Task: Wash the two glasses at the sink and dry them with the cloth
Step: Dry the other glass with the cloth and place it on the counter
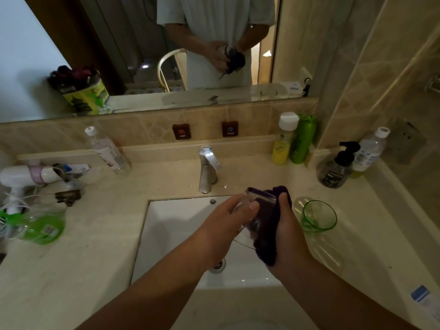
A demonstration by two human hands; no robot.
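Note:
Over the white sink (pixel 171 222), my left hand (pixel 228 220) grips a clear glass (pixel 256 198) that is tilted on its side. A dark purple cloth (pixel 269 241) is pressed against and partly into the glass, held by my right hand (pixel 289 232). A green-tinted glass (pixel 317 216) stands upright on the counter just right of the sink, apart from both hands. The chrome tap (pixel 207 170) behind the sink shows no running water.
Yellow and green bottles (pixel 294 139), a black pump bottle (pixel 335 167) and a water bottle (pixel 370 148) stand at the back right. Left of the sink lie a hair dryer (pixel 26 177), a green bottle (pixel 40 228) and a clear bottle (pixel 107 151). A mirror (pixel 166 44) is ahead.

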